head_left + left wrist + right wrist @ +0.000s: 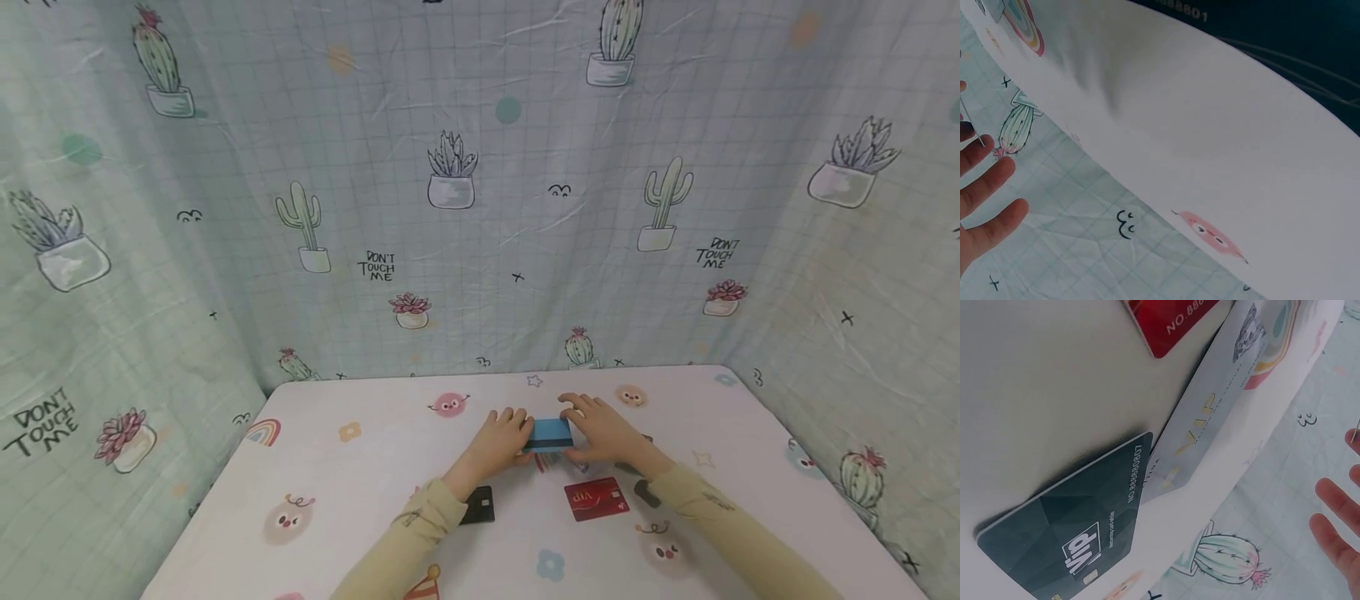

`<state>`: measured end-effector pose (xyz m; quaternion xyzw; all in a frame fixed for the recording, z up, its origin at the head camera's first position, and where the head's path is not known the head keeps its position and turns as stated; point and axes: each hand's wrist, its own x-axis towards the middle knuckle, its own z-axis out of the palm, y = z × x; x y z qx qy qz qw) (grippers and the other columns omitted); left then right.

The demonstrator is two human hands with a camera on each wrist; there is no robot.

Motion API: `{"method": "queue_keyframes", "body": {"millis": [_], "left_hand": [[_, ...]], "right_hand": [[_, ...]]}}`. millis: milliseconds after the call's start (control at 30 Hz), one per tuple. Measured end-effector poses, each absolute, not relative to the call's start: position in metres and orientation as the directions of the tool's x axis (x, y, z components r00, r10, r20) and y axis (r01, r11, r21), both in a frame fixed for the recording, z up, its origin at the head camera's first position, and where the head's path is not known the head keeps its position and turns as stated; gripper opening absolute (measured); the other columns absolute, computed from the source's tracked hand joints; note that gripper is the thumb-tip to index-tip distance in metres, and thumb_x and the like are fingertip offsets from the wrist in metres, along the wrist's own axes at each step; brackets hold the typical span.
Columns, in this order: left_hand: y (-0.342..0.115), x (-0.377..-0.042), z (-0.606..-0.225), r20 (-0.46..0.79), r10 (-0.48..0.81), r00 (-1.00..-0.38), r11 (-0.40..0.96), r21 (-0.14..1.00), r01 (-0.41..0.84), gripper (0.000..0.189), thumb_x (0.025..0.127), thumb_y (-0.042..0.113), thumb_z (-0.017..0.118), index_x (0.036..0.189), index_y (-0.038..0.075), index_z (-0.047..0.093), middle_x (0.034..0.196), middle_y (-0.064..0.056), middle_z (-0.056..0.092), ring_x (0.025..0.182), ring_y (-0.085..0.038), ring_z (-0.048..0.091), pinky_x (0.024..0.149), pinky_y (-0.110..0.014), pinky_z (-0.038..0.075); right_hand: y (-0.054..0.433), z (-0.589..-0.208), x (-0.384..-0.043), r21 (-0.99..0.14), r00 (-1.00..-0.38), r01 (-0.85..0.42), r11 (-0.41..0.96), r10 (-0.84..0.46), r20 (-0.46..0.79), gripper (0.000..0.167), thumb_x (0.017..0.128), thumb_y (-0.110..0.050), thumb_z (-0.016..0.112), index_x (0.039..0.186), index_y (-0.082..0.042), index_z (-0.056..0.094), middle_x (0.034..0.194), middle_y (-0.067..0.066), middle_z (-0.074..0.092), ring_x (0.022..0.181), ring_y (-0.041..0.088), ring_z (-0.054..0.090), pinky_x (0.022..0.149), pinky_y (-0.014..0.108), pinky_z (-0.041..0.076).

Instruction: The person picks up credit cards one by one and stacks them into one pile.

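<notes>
A light blue card (549,432) with a dark stripe is held above the far part of the table, one hand at each end. My left hand (501,439) pinches its left end, thumb below and fingers above. At the right end, my right hand (600,427) grips it between thumb and fingers. The left wrist view catches my left fingers (988,194) at its edge, with the card's thin rim between them. In the right wrist view only some fingertips of my right hand (1338,512) appear.
A red VIP card (597,499) lies nearer on the table. A black card (480,505) is partly under my left sleeve. By my right forearm lie a dark green VIP card (1079,525) and a silver VIP card (1200,419). Patterned cloth (480,250) hangs behind the table.
</notes>
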<state>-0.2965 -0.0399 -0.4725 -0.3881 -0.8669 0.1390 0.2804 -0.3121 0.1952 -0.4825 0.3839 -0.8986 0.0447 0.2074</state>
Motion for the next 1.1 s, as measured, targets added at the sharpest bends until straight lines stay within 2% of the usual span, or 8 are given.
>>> {"method": "queue_keyframes", "body": {"millis": [267, 500, 700, 833, 1100], "left_hand": [[-0.045, -0.294, -0.473, 0.386, 0.757, -0.527, 0.653, -0.427, 0.625, 0.052, 0.075, 0.052, 0.06, 0.111, 0.014, 0.054, 0.099, 0.002, 0.055, 0.085, -0.014, 0.051, 0.067, -0.029, 0.043], [-0.05, -0.287, -0.472, 0.374, 0.75, -0.545, 0.661, -0.401, 0.634, 0.052, 0.077, 0.051, 0.059, 0.114, 0.015, 0.052, 0.102, 0.002, 0.056, 0.087, -0.014, 0.052, 0.071, -0.031, 0.045], [-0.059, -0.277, -0.47, 0.405, 0.742, -0.534, 0.668, -0.374, 0.644, 0.05, 0.077, 0.05, 0.059, 0.113, 0.016, 0.053, 0.103, 0.002, 0.057, 0.088, -0.014, 0.052, 0.071, -0.03, 0.044], [-0.064, -0.27, -0.469, 0.409, 0.728, -0.55, 0.681, -0.339, 0.649, 0.05, 0.078, 0.049, 0.06, 0.114, 0.016, 0.053, 0.104, 0.002, 0.057, 0.089, -0.015, 0.052, 0.071, -0.031, 0.043], [-0.073, -0.257, -0.468, 0.417, 0.702, -0.577, 0.706, -0.299, 0.642, 0.048, 0.079, 0.048, 0.059, 0.116, 0.017, 0.053, 0.106, 0.003, 0.056, 0.092, -0.015, 0.051, 0.072, -0.032, 0.041]], "right_hand": [[0.193, -0.476, -0.302, 0.07, -0.625, -0.704, 0.707, -0.663, 0.413, 0.051, 0.067, -0.045, 0.068, 0.104, -0.012, 0.056, 0.126, 0.008, 0.046, 0.105, 0.023, 0.051, 0.083, 0.041, 0.044], [0.189, -0.471, -0.293, 0.049, -0.649, -0.695, 0.718, -0.655, 0.388, 0.051, 0.069, -0.045, 0.067, 0.106, -0.012, 0.056, 0.127, 0.008, 0.045, 0.107, 0.023, 0.05, 0.086, 0.041, 0.043], [0.184, -0.473, -0.287, 0.069, -0.609, -0.709, 0.702, -0.658, 0.443, 0.052, 0.066, -0.045, 0.069, 0.105, -0.013, 0.055, 0.125, 0.007, 0.046, 0.1, 0.016, 0.052, 0.082, 0.037, 0.045], [0.18, -0.474, -0.282, 0.077, -0.579, -0.723, 0.687, -0.663, 0.474, 0.051, 0.066, -0.043, 0.07, 0.104, -0.013, 0.056, 0.123, 0.007, 0.047, 0.096, 0.015, 0.052, 0.078, 0.037, 0.046], [0.173, -0.472, -0.271, 0.032, -0.594, -0.726, 0.687, -0.649, 0.476, 0.051, 0.066, -0.043, 0.069, 0.105, -0.012, 0.056, 0.124, 0.007, 0.046, 0.097, 0.013, 0.052, 0.08, 0.037, 0.045]]}}
